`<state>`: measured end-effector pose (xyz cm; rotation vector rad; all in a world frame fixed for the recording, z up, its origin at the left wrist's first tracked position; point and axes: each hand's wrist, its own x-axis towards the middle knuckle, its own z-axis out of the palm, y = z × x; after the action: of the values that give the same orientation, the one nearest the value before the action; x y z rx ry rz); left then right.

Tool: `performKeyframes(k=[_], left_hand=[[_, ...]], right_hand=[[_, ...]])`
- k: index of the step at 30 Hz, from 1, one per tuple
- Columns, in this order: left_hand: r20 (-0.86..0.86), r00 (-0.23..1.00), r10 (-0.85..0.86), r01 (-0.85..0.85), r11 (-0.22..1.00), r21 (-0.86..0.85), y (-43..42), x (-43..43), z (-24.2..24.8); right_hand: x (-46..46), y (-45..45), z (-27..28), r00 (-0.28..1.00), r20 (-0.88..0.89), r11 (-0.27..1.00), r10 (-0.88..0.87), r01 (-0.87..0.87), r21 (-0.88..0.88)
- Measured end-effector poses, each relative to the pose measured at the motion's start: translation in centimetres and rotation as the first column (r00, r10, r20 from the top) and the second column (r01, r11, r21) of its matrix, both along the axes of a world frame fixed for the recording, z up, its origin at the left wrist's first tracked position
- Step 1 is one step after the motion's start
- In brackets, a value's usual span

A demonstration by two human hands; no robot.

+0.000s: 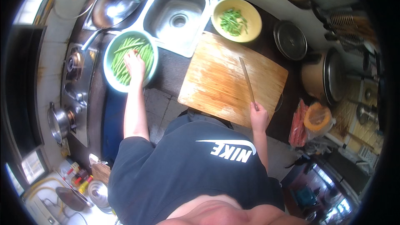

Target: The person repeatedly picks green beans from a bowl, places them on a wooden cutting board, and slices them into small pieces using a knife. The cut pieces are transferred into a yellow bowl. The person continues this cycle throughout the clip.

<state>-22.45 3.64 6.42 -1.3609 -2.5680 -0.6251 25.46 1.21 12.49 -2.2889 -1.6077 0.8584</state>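
Observation:
My left hand (135, 64) reaches into a pale green bowl (107, 68) of whole green beans (120, 68). Its fingers are bent down onto the beans, and whether they grip any is hidden. In my right hand (259, 117) is the handle of a knife, with the narrow blade (246, 73) pointing away from me over a wooden cutting board (215, 75). The blade is seen nearly edge-on. Beyond the board, a yellow bowl (253, 22) holds cut green bean pieces (232, 22).
A steel sink (175, 6) lies behind the two bowls, with a wok (117, 9) in its left basin. At left stands a gas stove (82, 84) with a steel pot (58, 123). On the right are a dark lid (291, 40), a large lidded pot (318, 72) and bagged cut pumpkin (317, 117).

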Motion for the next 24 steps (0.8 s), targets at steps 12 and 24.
performKeyframes(k=[12,24], left_hand=[[0.213,0.962,-0.168,0.228,0.927,-0.297,-2.3,-5.8,-3.0],[0.046,0.926,-0.375,0.377,0.925,-0.051,-2.3,-2.9,6.6]], right_hand=[[-9.4,1.5,1.6,0.968,-0.059,0.960,0.243,-0.232,0.155],[-8.8,0.8,2.0,0.976,-0.026,0.950,0.215,-0.203,0.239]])
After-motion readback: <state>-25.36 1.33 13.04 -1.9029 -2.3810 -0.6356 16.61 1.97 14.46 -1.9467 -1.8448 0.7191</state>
